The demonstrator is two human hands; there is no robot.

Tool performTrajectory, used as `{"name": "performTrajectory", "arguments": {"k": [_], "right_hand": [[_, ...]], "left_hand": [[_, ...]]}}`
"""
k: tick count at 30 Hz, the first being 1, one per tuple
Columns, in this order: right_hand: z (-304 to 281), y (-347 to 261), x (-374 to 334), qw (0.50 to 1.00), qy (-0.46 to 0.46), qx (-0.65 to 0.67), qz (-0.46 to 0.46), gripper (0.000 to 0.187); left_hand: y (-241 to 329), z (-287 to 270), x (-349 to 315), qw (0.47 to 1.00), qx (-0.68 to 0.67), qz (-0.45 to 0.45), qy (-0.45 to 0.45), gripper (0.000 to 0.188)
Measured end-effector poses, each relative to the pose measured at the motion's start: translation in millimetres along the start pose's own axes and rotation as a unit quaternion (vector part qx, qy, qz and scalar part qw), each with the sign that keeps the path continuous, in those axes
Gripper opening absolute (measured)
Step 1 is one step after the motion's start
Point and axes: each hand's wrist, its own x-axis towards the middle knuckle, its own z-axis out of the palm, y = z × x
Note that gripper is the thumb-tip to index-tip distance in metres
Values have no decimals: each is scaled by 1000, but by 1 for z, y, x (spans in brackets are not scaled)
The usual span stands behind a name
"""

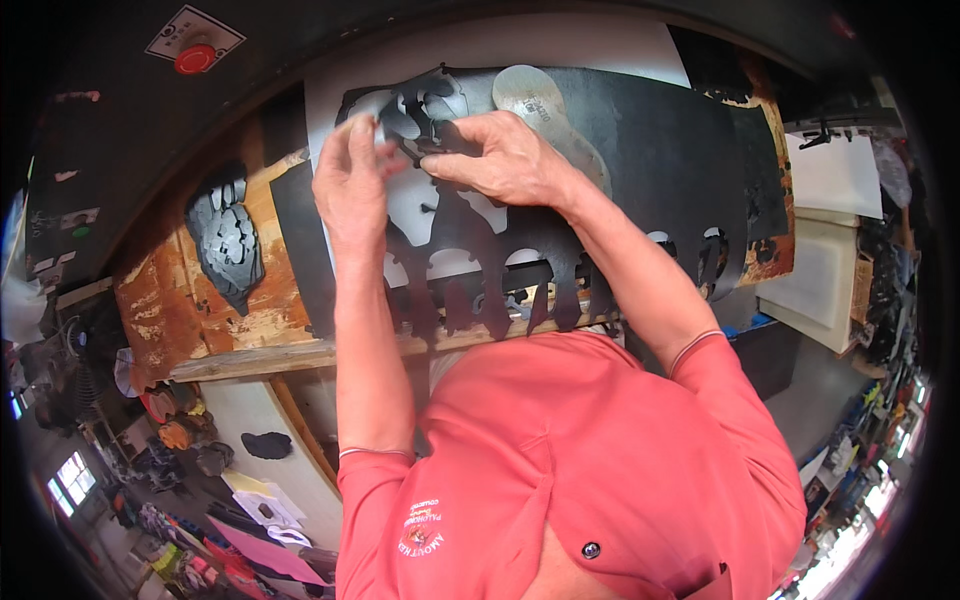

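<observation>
Head view (only one): both hands are toward the table's far edge, left of its middle, over the cut-up part of a black sheet point(660, 140)

Left hand point(352, 190): raised, thumb and index tips close together, other fingers blurred; can't tell if anything thin sits between them

Right hand point(505, 160): palm down, thumb and index a narrow gap apart, tips at a cluster of black pieces point(408, 112); dark material shows right by the tips, can't tell if it's pinched

Black pieces are near the table's far edge, between and just beyond the hands, pale surface showing through the gaps

Black sheet covers most of the table point(165, 310), running almost to the right end; its near side is a row of cut-outs with narrow strips reaching toward the near edge. White sheet point(580, 45) pokes out from under it along the far edge

Grey plate point(527, 95) with a rounded end lies on the black sheet, beyond the right wrist, lower part running behind the forearm

Stack of dark cut parts point(228, 240) sits on bare wood toward the table's left end, well apart from the hands. Wooden strip point(270, 364) runs along the near edge, left forearm crossing above it
</observation>
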Motion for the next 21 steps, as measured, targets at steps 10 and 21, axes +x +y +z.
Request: {"name": "performTrajectory", "arguments": {"k": [10, 21], "right_hand": [[1, 9, -16, 990, 25, 84, -109, 13], [17, 14, -35, 978, 167, 25, -124, 12]], "left_hand": [[-9, 6, 6, 948, -119, -227, -187, 28], [-41, -10, 6, 847, -462, -205, -163, 20]]}}
